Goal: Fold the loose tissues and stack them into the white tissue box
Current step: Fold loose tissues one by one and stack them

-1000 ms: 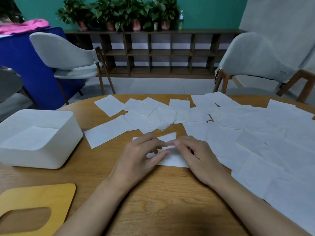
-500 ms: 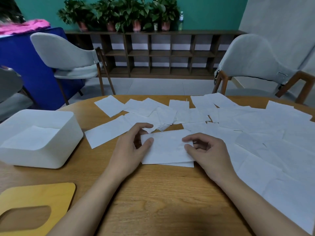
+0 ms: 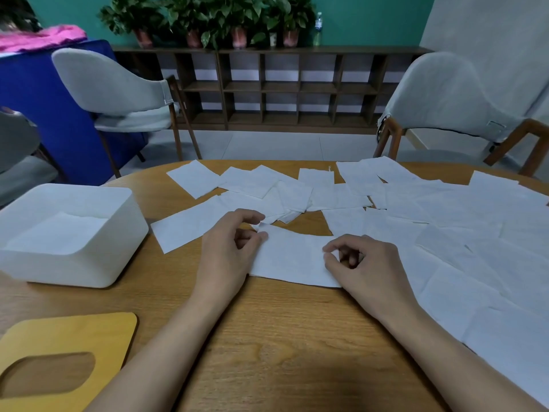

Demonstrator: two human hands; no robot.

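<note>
A folded white tissue (image 3: 292, 257) lies flat on the wooden table (image 3: 279, 337) in front of me. My left hand (image 3: 228, 248) pinches its upper left corner between thumb and forefinger. My right hand (image 3: 365, 269) pinches its right edge the same way. The white tissue box (image 3: 98, 263) stands open at the left, with folded tissues (image 3: 59, 233) lying inside it. Several loose tissues (image 3: 463, 230) cover the far and right parts of the table, many overlapping.
A yellow wooden lid (image 3: 89, 331) with an oval slot lies at the near left corner. Grey chairs (image 3: 118, 87) stand behind the table on both sides. A dark shelf (image 3: 267, 84) with potted plants lines the green wall.
My hands moved apart from the middle of the tissue to its left and right ends. The tissue went from bunched under my fingers to lying flat as a folded rectangle.
</note>
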